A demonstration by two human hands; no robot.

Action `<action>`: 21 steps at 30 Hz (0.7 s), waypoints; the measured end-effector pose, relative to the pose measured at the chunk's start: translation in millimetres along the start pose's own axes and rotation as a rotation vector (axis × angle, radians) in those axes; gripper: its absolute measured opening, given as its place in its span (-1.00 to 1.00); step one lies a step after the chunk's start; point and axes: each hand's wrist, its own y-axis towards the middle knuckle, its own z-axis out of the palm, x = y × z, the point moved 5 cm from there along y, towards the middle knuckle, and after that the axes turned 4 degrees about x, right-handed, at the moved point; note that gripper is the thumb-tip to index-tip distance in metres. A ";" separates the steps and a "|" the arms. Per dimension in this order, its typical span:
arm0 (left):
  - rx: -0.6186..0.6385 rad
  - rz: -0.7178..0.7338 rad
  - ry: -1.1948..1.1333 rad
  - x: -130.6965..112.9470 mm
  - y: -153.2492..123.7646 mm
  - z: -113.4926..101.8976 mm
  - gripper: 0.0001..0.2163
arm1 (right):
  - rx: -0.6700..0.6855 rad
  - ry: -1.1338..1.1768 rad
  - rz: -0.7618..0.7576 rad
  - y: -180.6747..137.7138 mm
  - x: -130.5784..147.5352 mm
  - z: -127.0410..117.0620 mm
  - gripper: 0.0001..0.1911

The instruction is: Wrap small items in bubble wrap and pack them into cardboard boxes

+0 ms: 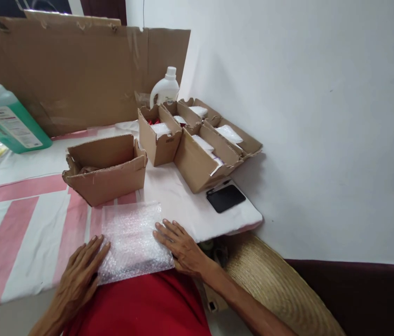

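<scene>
A clear sheet of bubble wrap [134, 240] lies flat at the table's front edge, with the pink stripes of the cloth showing through it. At its left edge rests my left hand [82, 270], fingers stretched out and pointing away from me. My right hand [177, 242] lies on the right edge of the sheet, its fingers spread. Neither hand grips anything. Just beyond the sheet stands an open cardboard box [113, 182] with something brown inside, mostly hidden by its walls.
Several open cardboard boxes [163, 147] hold white wrapped packets at the back right. A black phone [226, 198] lies near the right corner. Behind stand a green liquid bottle [15, 121], a white jug [166, 89] and a tall cardboard panel [78, 70]. A white wall [322, 116] bounds the right.
</scene>
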 end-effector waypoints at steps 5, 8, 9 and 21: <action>-0.022 -0.037 -0.128 2.3 -2.2 -5.9 -0.39 | -0.164 0.085 -0.014 -1.0 -4.8 -1.9 -0.41; -0.038 -0.075 -0.185 12.7 -0.2 -3.7 -0.46 | -0.326 0.182 -0.029 4.4 -6.1 -10.1 -0.51; -0.052 -0.083 -0.190 15.7 1.6 -3.1 -0.49 | -0.387 0.223 -0.019 6.5 -6.4 -13.5 -0.58; -0.283 -0.583 -0.507 29.0 39.4 1.9 -0.71 | -0.806 0.366 0.420 31.2 -13.9 -21.0 -0.59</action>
